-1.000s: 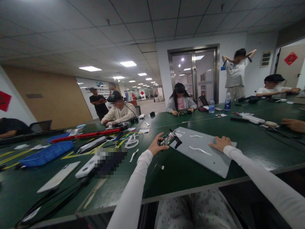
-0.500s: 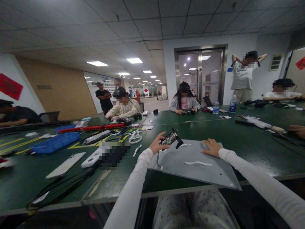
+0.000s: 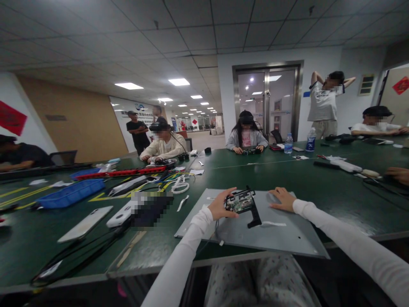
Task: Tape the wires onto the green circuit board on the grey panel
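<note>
My left hand grips the left edge of a circuit board in a black frame, thumb below and fingers above. A thin cable with a small white connector hangs from it. Beneath lies a grey panel, tilted across the table's front edge. My right hand rests with fingers spread on the panel's right part, holding nothing. A white strip lies on the panel, partly hidden by the black frame.
Left of the panel are a white phone, a white device with cables, and a blue tray. A white cable coil sits farther back. Two bottles stand at the back right. Several people sit or stand around the green table.
My left hand has brought the circuit board right and lower over the panel, turning its face more toward me. The right hand stays spread on the panel.
</note>
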Demonstrator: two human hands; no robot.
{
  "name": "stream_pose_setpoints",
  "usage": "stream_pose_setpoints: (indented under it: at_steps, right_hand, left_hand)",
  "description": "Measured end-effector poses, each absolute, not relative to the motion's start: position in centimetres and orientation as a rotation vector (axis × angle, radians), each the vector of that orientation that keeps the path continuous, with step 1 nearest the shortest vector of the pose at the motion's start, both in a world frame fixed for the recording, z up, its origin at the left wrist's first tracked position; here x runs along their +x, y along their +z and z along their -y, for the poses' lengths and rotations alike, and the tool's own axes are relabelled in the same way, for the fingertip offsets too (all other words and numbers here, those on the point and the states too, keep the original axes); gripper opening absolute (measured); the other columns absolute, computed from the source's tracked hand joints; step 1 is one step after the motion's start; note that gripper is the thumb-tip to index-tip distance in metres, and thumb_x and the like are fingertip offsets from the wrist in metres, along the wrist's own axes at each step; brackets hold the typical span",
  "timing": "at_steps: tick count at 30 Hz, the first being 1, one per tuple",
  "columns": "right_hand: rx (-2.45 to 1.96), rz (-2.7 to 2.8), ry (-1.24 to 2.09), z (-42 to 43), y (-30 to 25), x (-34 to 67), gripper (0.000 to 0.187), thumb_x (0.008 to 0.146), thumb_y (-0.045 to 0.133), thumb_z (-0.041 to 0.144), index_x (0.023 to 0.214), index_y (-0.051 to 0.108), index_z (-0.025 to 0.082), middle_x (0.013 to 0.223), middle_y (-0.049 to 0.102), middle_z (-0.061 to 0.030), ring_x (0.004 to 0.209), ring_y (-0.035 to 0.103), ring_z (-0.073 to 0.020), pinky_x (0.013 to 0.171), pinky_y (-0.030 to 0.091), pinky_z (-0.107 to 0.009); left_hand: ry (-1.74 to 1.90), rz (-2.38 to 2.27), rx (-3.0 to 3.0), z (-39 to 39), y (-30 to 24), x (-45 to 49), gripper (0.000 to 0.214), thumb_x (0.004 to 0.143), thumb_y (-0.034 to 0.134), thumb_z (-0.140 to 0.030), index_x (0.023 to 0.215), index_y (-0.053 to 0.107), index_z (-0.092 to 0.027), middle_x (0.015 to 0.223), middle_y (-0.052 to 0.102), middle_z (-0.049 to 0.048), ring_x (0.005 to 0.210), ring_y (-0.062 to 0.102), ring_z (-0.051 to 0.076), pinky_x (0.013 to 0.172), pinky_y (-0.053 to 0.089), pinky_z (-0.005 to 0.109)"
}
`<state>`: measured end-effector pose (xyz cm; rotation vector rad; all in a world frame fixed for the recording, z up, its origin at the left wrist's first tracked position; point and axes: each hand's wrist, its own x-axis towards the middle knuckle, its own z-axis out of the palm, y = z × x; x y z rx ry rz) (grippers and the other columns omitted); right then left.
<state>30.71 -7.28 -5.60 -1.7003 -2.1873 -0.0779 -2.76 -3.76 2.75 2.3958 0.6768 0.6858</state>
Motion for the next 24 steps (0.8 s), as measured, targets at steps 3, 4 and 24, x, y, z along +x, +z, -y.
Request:
stream_pose_setpoints:
  at_steps: [3,4,24]
  right_hand:
    - [-1.695,2.205,-0.028,7.5,-5.4,30.9,0.064,0.068,0.038,0.065,0.120,0.038,0.027,0.106,0.042,-0.0081,0.103,0.036,-0.0236,0.089,0.028,-0.037]
    - [-1.694,2.208,-0.021,7.5,-5.4,31.0,0.063,0.068,0.039,0.064,0.119,0.038,0.028,0.106,0.043,-0.0078,0.103,0.036,-0.0233,0.089,0.027,-0.037]
    - [-1.490,2.187,0.315,0.2,-2.5,19.6,0.022,0.055,0.066,0.030,0.074,0.066,0.019,0.086,0.061,-0.0026,0.083,0.053,-0.0174,0.074,0.038,-0.025]
  left_hand:
    - [0.656,-0.675,2.459,4.6,2.4,-3.2,0.097,0.041,0.075,-0.040,0.125,0.030,-0.023,0.110,0.043,0.0069,0.103,0.040,0.025,0.092,0.029,0.040]
    - [0.643,-0.673,2.475,4.9,2.3,-3.5,0.098,0.041,0.075,-0.041,0.125,0.030,-0.022,0.110,0.043,0.0069,0.103,0.040,0.025,0.092,0.029,0.040]
    - [0.507,-0.767,2.469,5.4,1.4,-7.2,0.096,0.045,0.074,-0.039,0.126,0.026,-0.025,0.114,0.040,0.0067,0.108,0.037,0.025,0.095,0.026,0.040]
